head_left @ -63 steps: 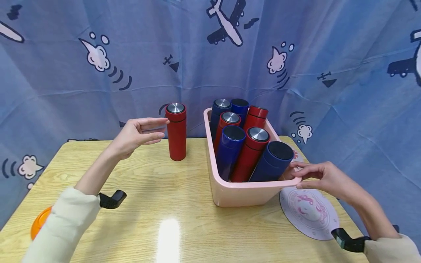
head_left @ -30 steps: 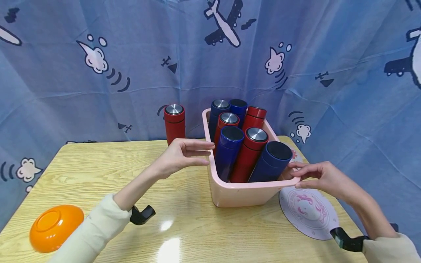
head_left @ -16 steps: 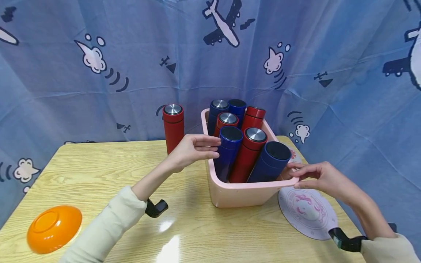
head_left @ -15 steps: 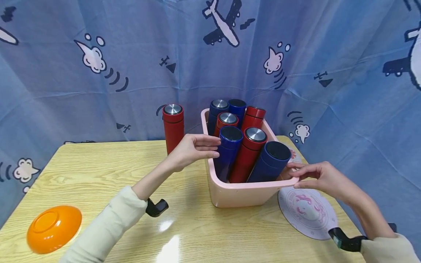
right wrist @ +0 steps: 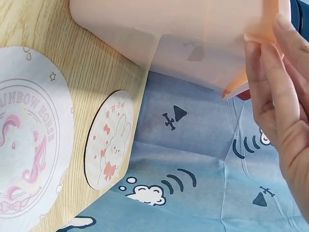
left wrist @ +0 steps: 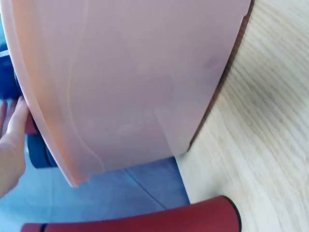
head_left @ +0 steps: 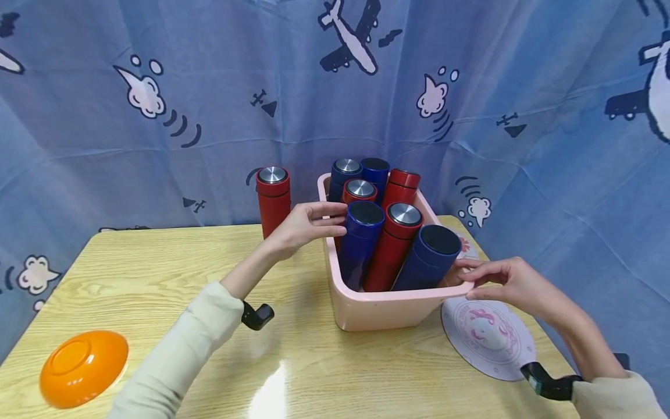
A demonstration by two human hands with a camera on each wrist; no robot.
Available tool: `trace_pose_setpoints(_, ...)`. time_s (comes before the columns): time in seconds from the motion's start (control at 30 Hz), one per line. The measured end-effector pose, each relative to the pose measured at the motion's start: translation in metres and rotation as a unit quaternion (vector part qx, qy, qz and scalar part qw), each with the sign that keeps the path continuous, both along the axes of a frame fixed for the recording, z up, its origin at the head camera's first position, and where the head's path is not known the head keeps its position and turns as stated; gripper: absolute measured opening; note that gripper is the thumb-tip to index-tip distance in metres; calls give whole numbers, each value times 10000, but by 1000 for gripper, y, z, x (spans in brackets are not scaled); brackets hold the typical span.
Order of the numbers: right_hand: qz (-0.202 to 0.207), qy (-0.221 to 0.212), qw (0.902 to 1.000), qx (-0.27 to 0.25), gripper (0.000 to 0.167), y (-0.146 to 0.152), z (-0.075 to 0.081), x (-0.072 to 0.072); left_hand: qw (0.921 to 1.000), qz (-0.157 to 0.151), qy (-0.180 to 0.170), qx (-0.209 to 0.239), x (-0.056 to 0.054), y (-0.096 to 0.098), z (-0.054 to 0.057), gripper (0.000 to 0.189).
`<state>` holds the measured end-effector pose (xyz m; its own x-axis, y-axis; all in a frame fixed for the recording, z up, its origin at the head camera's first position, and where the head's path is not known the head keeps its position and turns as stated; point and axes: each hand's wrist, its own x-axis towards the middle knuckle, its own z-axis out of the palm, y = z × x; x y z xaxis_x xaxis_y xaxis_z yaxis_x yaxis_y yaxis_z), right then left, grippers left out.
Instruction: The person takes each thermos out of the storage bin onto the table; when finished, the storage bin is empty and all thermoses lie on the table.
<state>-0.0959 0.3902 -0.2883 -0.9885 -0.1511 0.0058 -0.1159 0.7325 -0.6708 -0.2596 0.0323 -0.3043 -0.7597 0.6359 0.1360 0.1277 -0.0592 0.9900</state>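
Note:
A pink plastic bin [head_left: 384, 314] holds several upright or leaning thermos bottles in red and blue. My right hand [head_left: 505, 282] pinches its near right corner by the rim; in the right wrist view the thumb and fingers [right wrist: 277, 92] close over that rim. Over the left rim, my left hand [head_left: 309, 224] has its fingers extended and thumb apart, fingertips right beside the glossy blue thermos [head_left: 361, 238] with the black lid. Behind those fingers is a red thermos [head_left: 360, 190] with a silver lid. Another red thermos [head_left: 273, 201] stands on the table left of the bin, its base hidden by my left hand.
An upside-down orange bowl [head_left: 84, 366] lies at the table's left front. Right of the bin is a round unicorn mat [head_left: 489, 337], with a smaller round rabbit mat [right wrist: 111, 140] farther back. A blue printed curtain [head_left: 220, 105] hangs behind the wooden table [head_left: 173, 256].
My left hand has moved right from beside the standing red thermos to the bin's left rim, then slightly up. The orange bowl has come into full view. My right hand stays at the corner.

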Motion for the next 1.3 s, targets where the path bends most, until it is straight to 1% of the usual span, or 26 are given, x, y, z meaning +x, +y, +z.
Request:
trace_pose_setpoints(0.07,9,11,10000,-54,30,0,-1,0,9999,-157,-31,-7,-6,1,0,49)
trace_pose_setpoints(0.17,4,10,9999,-123,30,0,-2,0,9994,-298,109,-143,-12,2,0,51)
trace_pose_setpoints(0.3,37,52,9998,-186,29,0,-3,0,9985,-374,254,-320,-18,6,1,51)
trace_pose_setpoints(0.4,62,59,9997,-239,30,0,-3,0,9977,-418,272,-459,-19,9,2,53)
trace_pose_setpoints(0.47,65,53,9996,-270,30,1,-3,0,9965,-426,366,-614,-19,11,4,56)
trace_pose_setpoints(0.57,73,49,9995,-318,30,1,-3,1,9921,-422,733,-927,-18,14,7,60)
trace_pose_setpoints(0.67,101,71,9993,-348,30,2,-3,1,9867,-382,1082,-1148,-18,18,8,63)
trace_pose_setpoints(0.73,115,85,9993,-357,29,2,-4,1,9850,-357,1214,-1173,-18,20,8,63)
trace_pose_setpoints(0.87,117,89,9993,-355,28,2,-4,0,9865,-383,1208,-1042,-18,21,6,62)
trace_pose_setpoints(0.93,107,92,9993,-349,28,1,-4,0,9860,-457,1255,-1000,-19,21,6,62)
trace_pose_setpoints(1.03,95,118,9993,-333,27,1,-4,0,9799,-625,1523,-1123,-19,22,6,65)
trace_pose_setpoints(1.1,96,133,9993,-326,27,1,-4,0,9734,-784,1734,-1275,-19,23,6,66)
trace_pose_setpoints(1.17,104,103,9993,-350,27,1,-4,1,9651,-926,1963,-1466,-18,25,6,68)
trace_pose_setpoints(1.23,96,62,9993,-368,28,2,-4,1,9596,-1081,2083,-1555,-18,27,5,70)
trace_pose_setpoints(1.3,86,26,9992,-378,28,2,-4,1,9563,-1209,2148,-1576,-17,30,4,72)
